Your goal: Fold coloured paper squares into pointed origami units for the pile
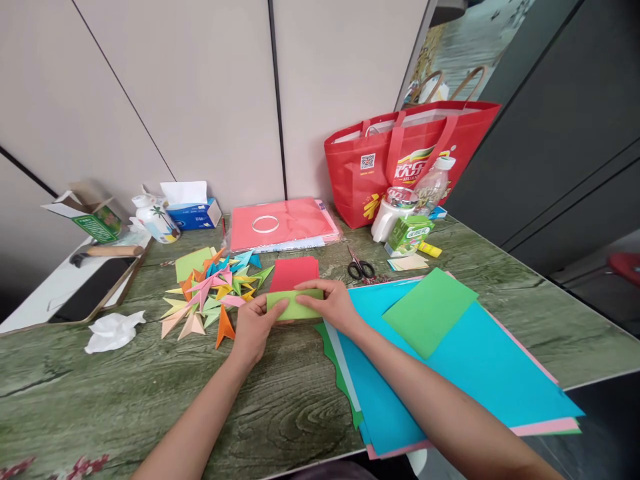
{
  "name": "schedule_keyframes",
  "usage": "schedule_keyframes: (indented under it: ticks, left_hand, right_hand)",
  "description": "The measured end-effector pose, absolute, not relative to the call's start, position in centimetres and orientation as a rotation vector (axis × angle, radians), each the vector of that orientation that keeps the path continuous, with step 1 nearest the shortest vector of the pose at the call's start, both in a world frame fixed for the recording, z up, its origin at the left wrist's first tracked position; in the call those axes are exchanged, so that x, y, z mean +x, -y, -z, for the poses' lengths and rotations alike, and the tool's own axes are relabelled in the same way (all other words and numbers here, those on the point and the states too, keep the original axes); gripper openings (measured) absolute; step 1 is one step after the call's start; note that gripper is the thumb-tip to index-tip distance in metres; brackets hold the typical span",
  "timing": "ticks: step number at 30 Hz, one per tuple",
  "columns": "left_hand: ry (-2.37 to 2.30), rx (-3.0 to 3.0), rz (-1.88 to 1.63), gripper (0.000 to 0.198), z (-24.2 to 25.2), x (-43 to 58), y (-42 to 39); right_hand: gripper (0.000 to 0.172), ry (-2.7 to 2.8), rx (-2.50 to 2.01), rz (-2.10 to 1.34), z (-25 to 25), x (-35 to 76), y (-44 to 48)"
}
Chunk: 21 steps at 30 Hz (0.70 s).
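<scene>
A folded strip of light green paper (295, 303) lies on the green wood-grain table (150, 387). My left hand (255, 327) pinches its left end with the thumb on top. My right hand (333, 303) presses its right end, fingers curled over the upper edge. Just behind the strip lies a red paper sheet (295, 272). To the left is a heap of folded coloured paper pieces (213, 293).
A stack of large coloured sheets topped by blue (460, 360) with a green square (430, 310) lies at right. Scissors (361, 268), a red bag (405, 157), bottles, a pink folder (283, 223), a tissue box (193, 210) and a crumpled tissue (113, 330) surround the spot.
</scene>
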State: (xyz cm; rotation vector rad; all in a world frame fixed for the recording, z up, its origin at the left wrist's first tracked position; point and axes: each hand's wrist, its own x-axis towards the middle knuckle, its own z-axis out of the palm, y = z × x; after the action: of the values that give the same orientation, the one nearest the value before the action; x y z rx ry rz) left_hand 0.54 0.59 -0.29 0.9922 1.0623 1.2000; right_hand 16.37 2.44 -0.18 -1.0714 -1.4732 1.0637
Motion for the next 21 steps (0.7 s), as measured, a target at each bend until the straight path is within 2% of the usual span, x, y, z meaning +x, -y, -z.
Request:
schedule_keyframes:
  ticks: [11, 21]
  left_hand:
    - [-1.090, 0.952, -1.289, 0.026, 0.12, 0.38, -0.76]
    - [-1.096, 0.930, -1.292, 0.030, -0.02, 0.48, -0.74]
  right_hand:
    - [0.019, 1.479, -1.098, -1.041, 0.15, 16.58, -2.56]
    - [0.016, 1.461, -1.099, -1.055, 0.13, 16.55, -2.54]
